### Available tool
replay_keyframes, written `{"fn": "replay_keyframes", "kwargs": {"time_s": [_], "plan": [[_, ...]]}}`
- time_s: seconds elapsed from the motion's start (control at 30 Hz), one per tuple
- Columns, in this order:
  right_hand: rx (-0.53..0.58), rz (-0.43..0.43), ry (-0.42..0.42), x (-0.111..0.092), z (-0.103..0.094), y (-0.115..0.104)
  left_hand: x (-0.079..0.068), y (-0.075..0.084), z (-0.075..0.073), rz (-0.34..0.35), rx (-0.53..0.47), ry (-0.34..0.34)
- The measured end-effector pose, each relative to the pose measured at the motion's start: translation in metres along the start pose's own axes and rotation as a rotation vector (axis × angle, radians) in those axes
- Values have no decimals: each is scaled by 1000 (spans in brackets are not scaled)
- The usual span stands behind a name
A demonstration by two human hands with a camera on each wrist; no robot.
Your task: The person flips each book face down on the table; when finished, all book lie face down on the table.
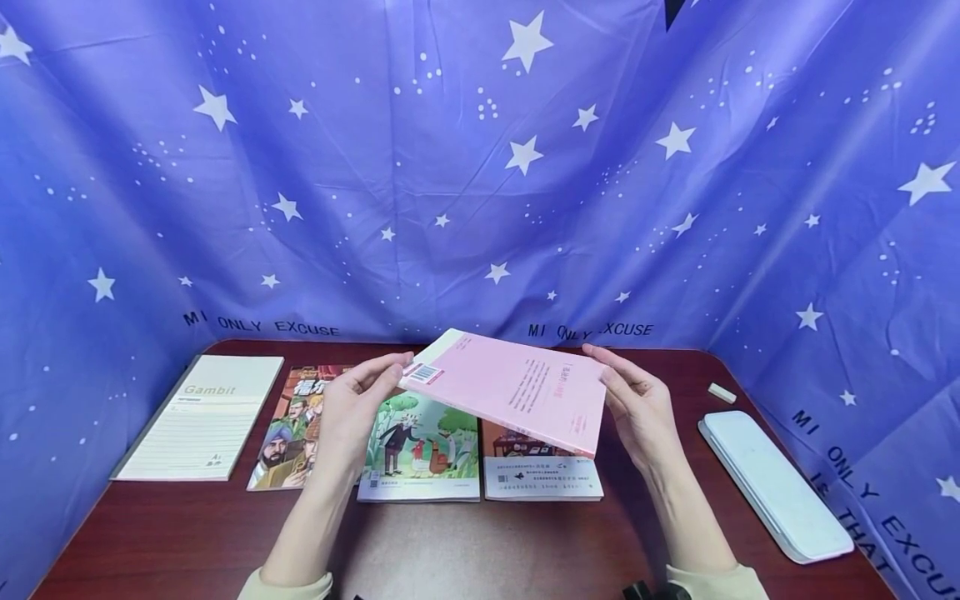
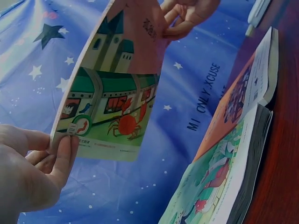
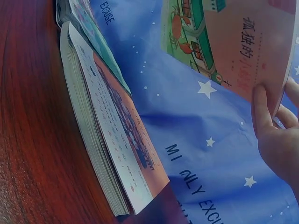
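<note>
A thin pink book is held up in the air, tilted, its back cover with a barcode turned toward the head camera. My left hand pinches its left end near the barcode, and my right hand pinches the opposite end. In the left wrist view the front cover of the pink book shows a red crab, a green-roofed train and a castle. Under it on the table lie a green illustrated book and an orange book with a white band, both partly hidden by the pink one.
To the left lie a cream Gambit notepad and a comic-style book, partly behind my left forearm. A pale blue case and a small white eraser-like block lie at the right. A starry blue curtain encloses the dark red table.
</note>
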State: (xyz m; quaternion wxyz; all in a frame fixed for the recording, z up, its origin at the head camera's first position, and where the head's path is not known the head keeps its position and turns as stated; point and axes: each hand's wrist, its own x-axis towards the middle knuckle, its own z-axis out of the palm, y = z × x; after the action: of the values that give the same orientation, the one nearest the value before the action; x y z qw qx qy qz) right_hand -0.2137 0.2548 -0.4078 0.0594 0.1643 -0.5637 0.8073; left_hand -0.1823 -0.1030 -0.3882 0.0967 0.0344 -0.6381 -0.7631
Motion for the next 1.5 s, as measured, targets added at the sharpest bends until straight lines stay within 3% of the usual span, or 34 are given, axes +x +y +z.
{"fn": "replay_keyframes", "kwargs": {"time_s": [0.13,0.47,0.63,0.73,0.83,0.97,1.23,1.37,1.5], "plan": [[7,47,47,1,2,-4,0,1,1,-40,11,-11],[55,193,252,1,3,-1,4,-5,-6,-221,-91,-238],[47,279,296,-5,-9,0,3,-17,1,-262,-92,-304],[19,324,275,-5,-18,0,2,-22,8,-272,-72,-328],[-25,359,189,2,-29,0,-1,-23,14,-288,-58,-343],[-47,437,-26,13,-46,-4,-4,-24,22,-317,-46,-373],[-86,629,-383,25,-82,-15,-14,-35,43,-367,-98,-518],[-36,690,-553,31,-99,-18,-21,-42,54,-373,-104,-532],[-46,718,-663,37,-116,-27,-26,-50,66,-365,-66,-518]]}}
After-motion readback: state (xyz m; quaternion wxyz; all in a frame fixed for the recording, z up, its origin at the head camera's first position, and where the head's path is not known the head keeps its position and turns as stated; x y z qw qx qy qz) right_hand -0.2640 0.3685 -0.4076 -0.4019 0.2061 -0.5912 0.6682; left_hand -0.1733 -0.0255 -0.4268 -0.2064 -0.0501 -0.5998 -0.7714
